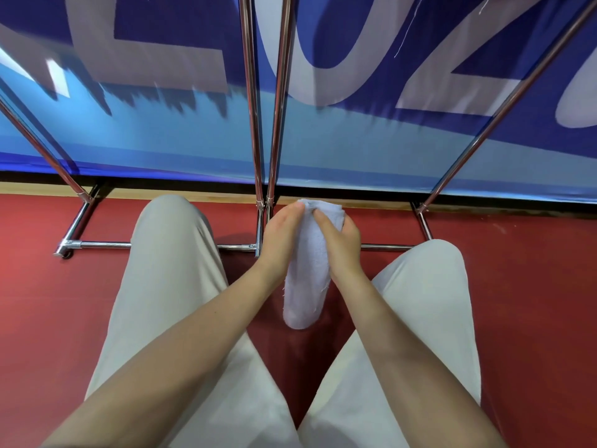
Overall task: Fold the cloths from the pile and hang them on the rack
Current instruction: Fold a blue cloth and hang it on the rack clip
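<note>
Cloth [305,279], white and folded into a long narrow strip, hangs between the two hands in the middle of the view. Left hand [280,236] grips its upper part from one side, fingers curled round the fabric with the fingertips reaching the top edge. Right hand [344,242] grips it from the other side, thumb laid across the front of the cloth and the other fingers wrapped behind it, where they are hidden. Both hands pinch the cloth near its upper end, so that the top bunches just above the fingers and the rest droops down below the wrists, its rounded lower end hanging free between the forearms. A few loose threads show along the cloth's side edge.

Below the forearms on either side are the person's legs in pale trousers [168,286], spread apart, with the cloth hanging over the gap between them.

Just beyond the hands stands the rack [258,130], made of shiny metal tubes. Two upright tubes rise close together directly past the left hand, slanted tubes lean out to the far left and far right, and a low horizontal bar runs behind the hands near the floor.

Red floor [533,286] lies under everything. Behind the rack hangs a blue banner [371,140] with large pale letters.
</note>
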A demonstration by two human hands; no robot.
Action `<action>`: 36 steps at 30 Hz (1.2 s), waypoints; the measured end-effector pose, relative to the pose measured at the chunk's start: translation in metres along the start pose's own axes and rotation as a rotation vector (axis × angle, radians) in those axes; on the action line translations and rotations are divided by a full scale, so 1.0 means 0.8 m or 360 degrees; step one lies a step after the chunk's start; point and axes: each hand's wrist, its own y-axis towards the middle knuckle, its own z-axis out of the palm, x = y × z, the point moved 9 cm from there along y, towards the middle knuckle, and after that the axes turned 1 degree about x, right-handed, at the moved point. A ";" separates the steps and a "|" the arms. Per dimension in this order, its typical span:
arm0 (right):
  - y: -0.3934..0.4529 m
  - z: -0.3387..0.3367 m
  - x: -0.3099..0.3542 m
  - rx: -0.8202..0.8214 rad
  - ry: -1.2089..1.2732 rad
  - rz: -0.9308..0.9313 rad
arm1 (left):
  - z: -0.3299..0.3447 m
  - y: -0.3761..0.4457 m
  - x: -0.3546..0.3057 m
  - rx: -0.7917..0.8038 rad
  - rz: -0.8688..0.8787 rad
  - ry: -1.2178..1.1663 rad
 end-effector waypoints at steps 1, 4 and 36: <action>0.000 0.002 0.000 -0.0003 0.0036 0.0003 | 0.002 -0.001 -0.003 0.0013 0.0054 0.0057; 0.002 0.009 -0.001 0.0002 0.0119 0.0022 | 0.001 -0.006 -0.011 -0.0080 0.0142 0.0132; 0.001 0.105 -0.157 0.0733 -0.0678 0.0288 | -0.119 0.038 -0.052 -0.0519 0.0075 -0.0360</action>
